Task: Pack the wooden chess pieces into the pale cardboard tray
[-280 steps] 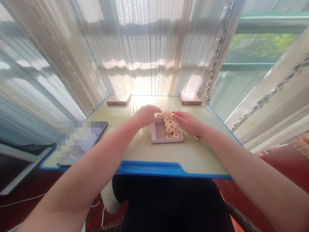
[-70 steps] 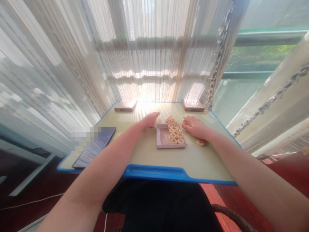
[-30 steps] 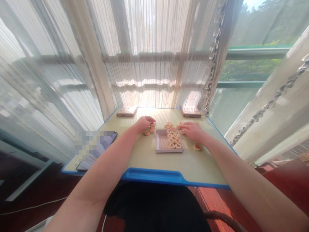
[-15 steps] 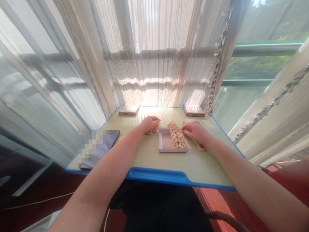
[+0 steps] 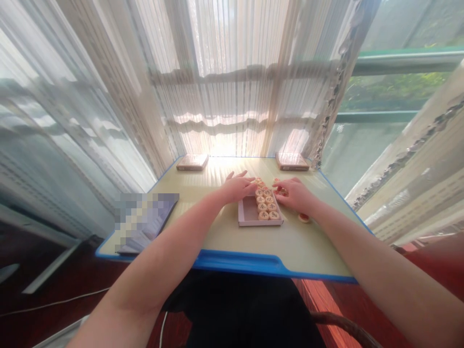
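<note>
A shallow white box (image 5: 260,224) lies on the cream table, with round wooden pieces (image 5: 263,207) in two columns on its right side. The left part of its floor is bare. Over the box's back left corner is my left hand (image 5: 237,187), fingers spread. My right hand (image 5: 293,192) rests just right of the box, its fingers bent around pieces near the back right corner; exactly what they grip is hard to make out. More red-marked pieces (image 5: 259,181) lie behind the box. A single red-marked piece (image 5: 303,218) sits below my right wrist.
Two flat boxes stand at the back, one on the left (image 5: 192,162) and one on the right (image 5: 292,161). A dark folder with papers (image 5: 159,220) lies at the left edge. The blue tray rim (image 5: 237,262) runs along the front. Sheer curtains hang behind.
My left hand has moved right, from the red-marked pieces left of the box to its back left corner, and its fingers have spread. My right hand remains beside the box, slightly shifted.
</note>
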The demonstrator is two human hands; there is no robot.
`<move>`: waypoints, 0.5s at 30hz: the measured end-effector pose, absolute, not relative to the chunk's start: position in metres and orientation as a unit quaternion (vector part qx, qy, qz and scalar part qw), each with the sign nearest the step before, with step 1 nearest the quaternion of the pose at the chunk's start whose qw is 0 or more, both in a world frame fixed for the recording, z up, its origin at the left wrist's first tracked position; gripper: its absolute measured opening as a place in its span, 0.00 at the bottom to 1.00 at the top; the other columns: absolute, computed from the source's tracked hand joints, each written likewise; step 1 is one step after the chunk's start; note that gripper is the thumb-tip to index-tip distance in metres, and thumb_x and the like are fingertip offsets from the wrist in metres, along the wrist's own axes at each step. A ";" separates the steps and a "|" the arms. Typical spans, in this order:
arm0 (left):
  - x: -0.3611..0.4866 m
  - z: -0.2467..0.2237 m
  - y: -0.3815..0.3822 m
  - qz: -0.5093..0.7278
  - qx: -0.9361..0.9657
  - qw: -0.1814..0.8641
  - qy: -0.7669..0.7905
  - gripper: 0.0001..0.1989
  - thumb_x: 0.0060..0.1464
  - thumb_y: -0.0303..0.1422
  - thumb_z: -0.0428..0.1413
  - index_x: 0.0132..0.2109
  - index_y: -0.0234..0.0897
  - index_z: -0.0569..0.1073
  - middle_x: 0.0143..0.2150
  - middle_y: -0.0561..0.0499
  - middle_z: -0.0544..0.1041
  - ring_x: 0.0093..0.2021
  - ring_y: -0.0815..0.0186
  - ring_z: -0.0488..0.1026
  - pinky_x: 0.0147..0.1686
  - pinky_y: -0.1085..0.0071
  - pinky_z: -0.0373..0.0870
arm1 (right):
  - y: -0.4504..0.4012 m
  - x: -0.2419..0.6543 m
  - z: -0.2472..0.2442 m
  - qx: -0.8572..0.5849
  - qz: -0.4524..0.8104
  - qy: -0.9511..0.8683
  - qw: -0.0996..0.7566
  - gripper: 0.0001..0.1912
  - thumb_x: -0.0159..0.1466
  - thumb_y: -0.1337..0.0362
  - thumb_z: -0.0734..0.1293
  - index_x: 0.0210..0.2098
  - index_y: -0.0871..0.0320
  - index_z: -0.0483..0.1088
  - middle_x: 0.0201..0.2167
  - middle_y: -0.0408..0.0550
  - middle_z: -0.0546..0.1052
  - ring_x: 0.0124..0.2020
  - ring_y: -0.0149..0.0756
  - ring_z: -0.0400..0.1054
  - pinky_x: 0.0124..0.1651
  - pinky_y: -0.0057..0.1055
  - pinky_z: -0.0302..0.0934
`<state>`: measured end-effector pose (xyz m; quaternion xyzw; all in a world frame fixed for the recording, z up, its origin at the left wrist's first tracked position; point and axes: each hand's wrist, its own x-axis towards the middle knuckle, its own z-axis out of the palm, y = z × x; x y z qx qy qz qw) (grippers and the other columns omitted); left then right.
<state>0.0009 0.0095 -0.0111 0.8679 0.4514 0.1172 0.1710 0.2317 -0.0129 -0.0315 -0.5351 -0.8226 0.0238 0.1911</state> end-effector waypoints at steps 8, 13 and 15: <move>-0.007 -0.008 0.008 0.087 0.854 0.075 0.507 0.28 0.62 0.49 0.35 0.48 0.48 0.76 0.67 0.53 0.58 0.69 0.52 0.38 0.62 0.46 0.28 | -0.010 0.234 -0.034 -0.517 0.016 -0.836 0.181 0.16 0.59 0.57 0.62 0.39 0.57 0.76 0.38 0.51 0.78 0.41 0.43 0.64 0.49 0.39 0.55; -0.011 -0.011 0.013 0.130 0.851 0.028 0.509 0.26 0.61 0.48 0.40 0.39 0.40 0.78 0.57 0.47 0.71 0.64 0.50 0.54 0.62 0.50 0.43 | -0.014 0.233 -0.030 -0.528 0.020 -0.824 0.203 0.13 0.58 0.58 0.63 0.36 0.57 0.76 0.35 0.49 0.78 0.41 0.43 0.65 0.49 0.38 0.57; -0.012 -0.011 0.014 0.161 0.856 0.019 0.490 0.22 0.59 0.46 0.44 0.36 0.38 0.78 0.48 0.45 0.75 0.56 0.52 0.64 0.57 0.57 0.54 | -0.016 0.233 -0.026 -0.535 0.035 -0.813 0.229 0.13 0.58 0.60 0.63 0.38 0.58 0.75 0.37 0.50 0.77 0.42 0.42 0.66 0.48 0.37 0.58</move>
